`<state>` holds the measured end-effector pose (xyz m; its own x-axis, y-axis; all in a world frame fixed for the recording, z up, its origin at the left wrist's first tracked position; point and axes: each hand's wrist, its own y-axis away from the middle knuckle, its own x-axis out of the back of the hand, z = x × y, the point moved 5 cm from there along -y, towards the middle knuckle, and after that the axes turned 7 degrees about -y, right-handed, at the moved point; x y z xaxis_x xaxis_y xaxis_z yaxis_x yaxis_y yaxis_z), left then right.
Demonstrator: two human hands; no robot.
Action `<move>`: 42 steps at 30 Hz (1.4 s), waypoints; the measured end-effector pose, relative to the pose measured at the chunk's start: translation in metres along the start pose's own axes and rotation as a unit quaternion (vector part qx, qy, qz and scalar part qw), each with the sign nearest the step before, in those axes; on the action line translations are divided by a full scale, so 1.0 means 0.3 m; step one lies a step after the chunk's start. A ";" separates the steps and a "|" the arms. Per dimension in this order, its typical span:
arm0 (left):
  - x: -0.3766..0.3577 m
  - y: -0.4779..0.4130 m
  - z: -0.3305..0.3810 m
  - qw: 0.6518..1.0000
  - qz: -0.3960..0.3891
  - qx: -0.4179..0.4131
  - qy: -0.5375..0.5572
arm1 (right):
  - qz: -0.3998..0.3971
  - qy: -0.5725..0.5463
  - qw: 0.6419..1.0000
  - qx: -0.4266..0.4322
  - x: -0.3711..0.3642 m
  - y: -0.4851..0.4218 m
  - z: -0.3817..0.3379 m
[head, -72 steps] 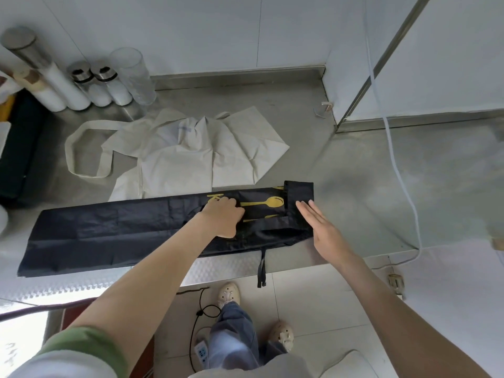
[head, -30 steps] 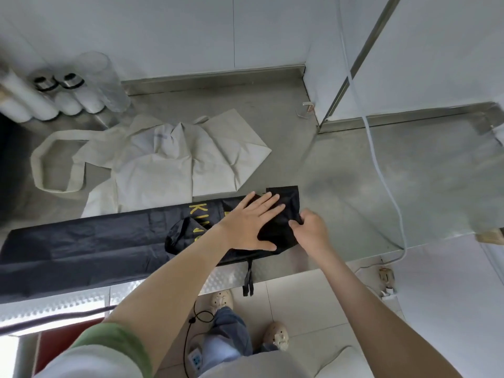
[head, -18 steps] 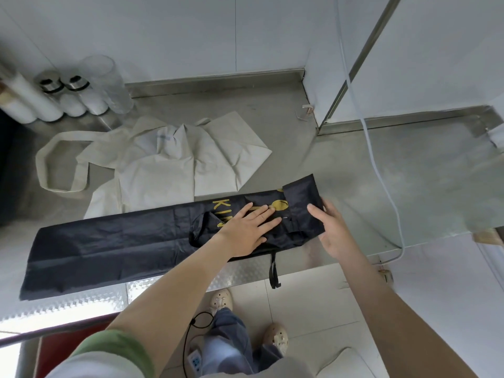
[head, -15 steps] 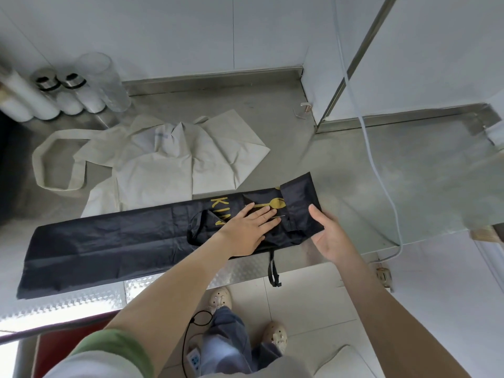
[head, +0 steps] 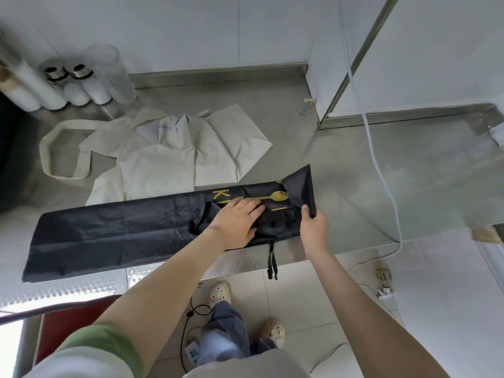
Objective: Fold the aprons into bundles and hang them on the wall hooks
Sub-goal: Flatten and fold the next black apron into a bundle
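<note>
Steel tabletop (head: 409, 186) carries the black apron (head: 109, 230), folded into a long strip along its front edge — left hand (head: 237, 222) lies flat on it, fingers straight, right hand (head: 313, 230) pinches its lifted right end; cream apron (head: 169, 159) lies just behind
</note>
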<state>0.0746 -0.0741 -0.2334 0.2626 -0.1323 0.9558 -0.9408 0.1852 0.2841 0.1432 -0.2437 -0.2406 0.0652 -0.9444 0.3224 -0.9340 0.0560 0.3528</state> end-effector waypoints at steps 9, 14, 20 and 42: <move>-0.086 0.083 -0.039 0.998 -0.058 0.027 -0.001 | -0.149 0.182 0.940 0.247 -0.070 0.074 -0.032; -0.078 0.083 -0.037 0.998 -0.044 0.028 -0.024 | -0.223 0.420 0.831 0.289 -0.159 0.110 0.012; -0.037 0.122 -0.093 0.998 -0.010 0.054 -0.030 | -0.243 0.466 0.808 0.267 -0.131 0.088 0.030; -0.114 0.170 -0.143 0.998 -0.050 -0.005 0.046 | -0.321 0.524 0.764 0.197 -0.177 0.119 0.045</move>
<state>0.0268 -0.0183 -0.2484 0.3747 -0.0604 0.9252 -0.9067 0.1847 0.3793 0.1018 -0.1959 -0.2570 0.6074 0.0534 0.7926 -0.6109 -0.6064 0.5090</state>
